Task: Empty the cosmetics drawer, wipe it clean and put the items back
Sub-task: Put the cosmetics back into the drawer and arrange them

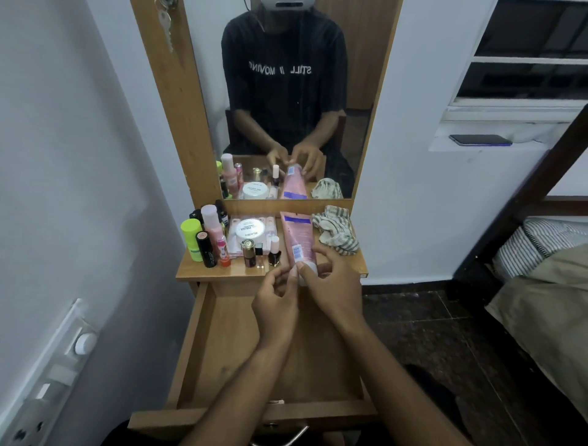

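A: Item one, pink tube (pixel 299 239): laid on the desk (pixel 203 270), cap end held by the right hand (pixel 331 280), fingers curled around it. Drawer (pixel 222 343): pulled open, nothing seen inside.

B: Left hand (pixel 275 305): fingers loosely curled beside the cap; whether anything is pinched cannot be told. Risk noted?

A: Nail polish bottles (pixel 274 251) are stood just beside the tube. If it is swung on lifting, they could be toppled. Striped cloth (pixel 337 232): unused, at the rear.

Black printed T-shirt (pixel 283 70), bare forearms, grey headset (pixel 286 3)
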